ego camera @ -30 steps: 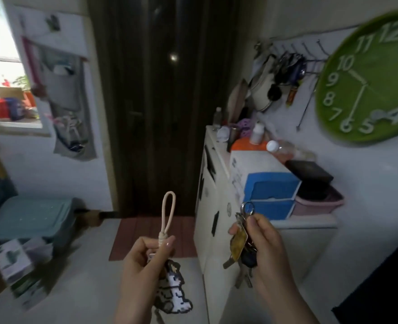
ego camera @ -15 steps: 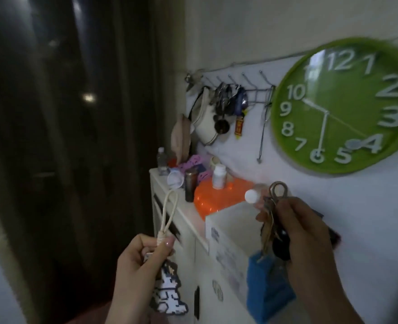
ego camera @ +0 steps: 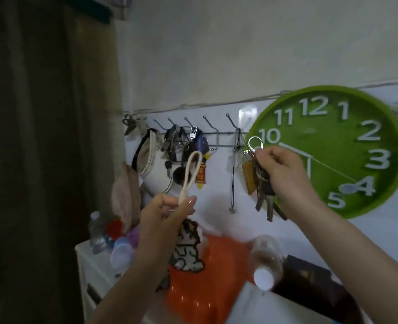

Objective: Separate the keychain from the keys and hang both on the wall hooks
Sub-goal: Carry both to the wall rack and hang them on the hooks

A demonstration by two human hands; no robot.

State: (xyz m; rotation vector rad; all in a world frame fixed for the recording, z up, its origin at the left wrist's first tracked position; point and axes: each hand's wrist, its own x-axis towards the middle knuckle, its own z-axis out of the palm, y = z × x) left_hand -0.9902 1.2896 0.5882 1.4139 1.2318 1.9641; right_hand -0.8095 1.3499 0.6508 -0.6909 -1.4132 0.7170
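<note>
Separation done: left hand [ego camera: 167, 213] pinching keychain [ego camera: 188, 244] by its cord loop, right hand [ego camera: 279, 169] gripping keys [ego camera: 262, 183]; hanging on wall hooks [ego camera: 207, 127] left.

Keychain [ego camera: 188, 249] partly behind left hand [ego camera: 162, 216].

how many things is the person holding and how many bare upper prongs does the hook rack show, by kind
keychain, with cream loop, in left hand: 1
bunch of keys, with metal clasp, in right hand: 1
bare upper prongs on hook rack: 5
total: 7
</note>
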